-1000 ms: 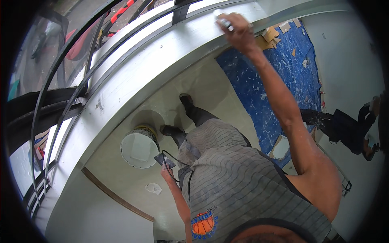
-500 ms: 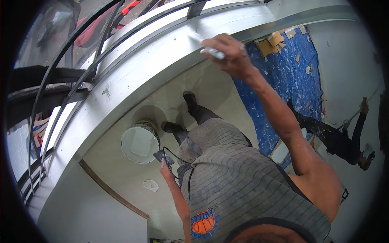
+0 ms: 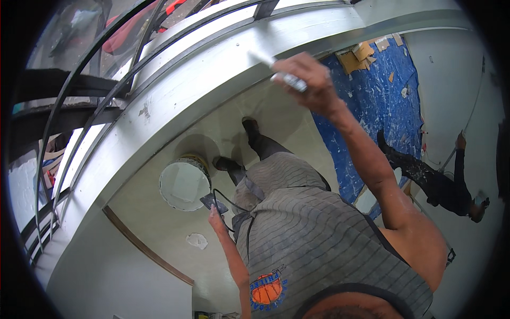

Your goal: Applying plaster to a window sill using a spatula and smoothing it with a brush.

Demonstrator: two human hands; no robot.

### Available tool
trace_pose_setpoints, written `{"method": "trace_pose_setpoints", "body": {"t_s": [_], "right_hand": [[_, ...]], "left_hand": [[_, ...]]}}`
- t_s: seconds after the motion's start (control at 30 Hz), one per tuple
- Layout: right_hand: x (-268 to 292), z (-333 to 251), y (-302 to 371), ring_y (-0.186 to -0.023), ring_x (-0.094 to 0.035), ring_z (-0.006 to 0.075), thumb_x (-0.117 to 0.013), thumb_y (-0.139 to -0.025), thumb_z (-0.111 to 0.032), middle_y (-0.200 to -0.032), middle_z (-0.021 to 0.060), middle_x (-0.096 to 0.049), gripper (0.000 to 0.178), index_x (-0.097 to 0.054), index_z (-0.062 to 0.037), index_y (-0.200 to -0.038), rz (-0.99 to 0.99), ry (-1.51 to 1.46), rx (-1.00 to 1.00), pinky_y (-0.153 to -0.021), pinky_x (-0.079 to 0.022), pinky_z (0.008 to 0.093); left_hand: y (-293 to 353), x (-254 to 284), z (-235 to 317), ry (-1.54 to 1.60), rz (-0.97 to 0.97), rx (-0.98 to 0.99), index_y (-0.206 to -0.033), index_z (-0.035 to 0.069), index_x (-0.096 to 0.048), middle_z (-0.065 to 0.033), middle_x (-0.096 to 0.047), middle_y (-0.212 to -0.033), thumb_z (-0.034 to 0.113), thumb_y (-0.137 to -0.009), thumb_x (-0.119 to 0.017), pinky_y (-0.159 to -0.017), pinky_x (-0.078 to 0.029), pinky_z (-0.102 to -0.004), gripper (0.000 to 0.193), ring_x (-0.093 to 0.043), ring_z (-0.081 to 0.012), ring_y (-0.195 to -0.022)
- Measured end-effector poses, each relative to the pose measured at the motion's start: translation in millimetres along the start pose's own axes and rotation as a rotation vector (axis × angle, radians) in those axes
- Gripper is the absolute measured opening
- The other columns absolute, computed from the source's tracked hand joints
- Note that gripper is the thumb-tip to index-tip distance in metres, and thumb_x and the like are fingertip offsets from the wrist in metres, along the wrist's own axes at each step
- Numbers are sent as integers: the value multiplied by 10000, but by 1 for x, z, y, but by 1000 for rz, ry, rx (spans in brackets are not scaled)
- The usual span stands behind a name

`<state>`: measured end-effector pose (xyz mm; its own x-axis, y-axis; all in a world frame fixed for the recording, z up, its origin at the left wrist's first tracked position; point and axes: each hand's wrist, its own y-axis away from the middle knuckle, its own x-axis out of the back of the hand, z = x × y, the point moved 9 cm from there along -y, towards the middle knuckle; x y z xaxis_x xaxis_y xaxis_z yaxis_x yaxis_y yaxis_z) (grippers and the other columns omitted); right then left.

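Note:
My right hand (image 3: 308,80) is raised out in front, its fingers closed around a putty knife (image 3: 291,81). The knife's pale blade, smeared by motion, points toward the long white ledge (image 3: 212,73); whether it touches the surface I cannot tell. Low by my waist, my left hand (image 3: 216,219) grips a dark grey flat plate (image 3: 211,202). A bucket of white paste (image 3: 185,186) stands on the floor just beyond that plate.
Black metal railings (image 3: 111,98) curve along the ledge. A white splat (image 3: 197,241) lies near the bucket. Blue sheeting (image 3: 390,101) with cardboard scraps (image 3: 357,57) covers floor to the right. Another person in dark clothes (image 3: 441,183) holds a long pole there.
My right hand has shifted slightly right and down in view with the putty knife. My left hand stays by my waist. The other person's arm with the pole has moved a little.

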<state>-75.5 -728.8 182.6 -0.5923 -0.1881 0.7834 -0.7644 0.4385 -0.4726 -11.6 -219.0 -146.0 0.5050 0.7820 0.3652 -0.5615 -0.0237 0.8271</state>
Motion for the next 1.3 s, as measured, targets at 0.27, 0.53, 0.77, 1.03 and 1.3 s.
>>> {"method": "trace_pose_setpoints", "body": {"t_s": [0.27,0.53,0.77,1.03,1.3], "right_hand": [[-4,33,5,-687,-551,216,-635,-728,-160,-747,68,-583,141,-611,-80,-842,125,208,-75,-577,-465,313],[16,-21,6,-669,-550,214,-628,-719,-135,-768,62,-594,127,-603,-62,-820,183,108,-13,-576,-465,314],[-21,-35,8,-633,-558,232,-625,-729,-92,-739,107,-588,164,-600,-33,-880,128,144,-83,-572,-454,319],[-104,-75,-13,-608,-531,109,-562,-804,-145,-718,40,-597,163,-596,-32,-917,82,-784,-588,-547,-456,262],[25,65,58,-659,-566,85,-503,-857,-204,-742,43,-621,203,-616,-36,-881,378,-158,-944,-564,-458,239]], "left_hand": [[-7,2,-1,-35,-62,19,-1205,31,-460,-39,-552,-1064,179,-860,-447,-535,-366,-221,376,-520,-96,-782],[-2,16,1,-27,-48,33,-1198,10,-461,-33,-559,-1037,161,-857,-448,-527,-355,-209,373,-505,-81,-732],[-8,31,-13,-40,-65,18,-1194,-31,-446,-77,-542,-1081,137,-850,-453,-632,-396,-221,382,-517,-116,-821],[-11,48,-11,39,-51,-1,-1198,-118,-377,-184,-449,-1215,76,-830,-425,-940,-313,-271,418,-442,-209,-1115],[-14,87,-24,-6,-46,-26,-1198,-115,-380,-182,-445,-1223,99,-829,-427,-954,-295,-270,429,-429,-215,-1133]]}}
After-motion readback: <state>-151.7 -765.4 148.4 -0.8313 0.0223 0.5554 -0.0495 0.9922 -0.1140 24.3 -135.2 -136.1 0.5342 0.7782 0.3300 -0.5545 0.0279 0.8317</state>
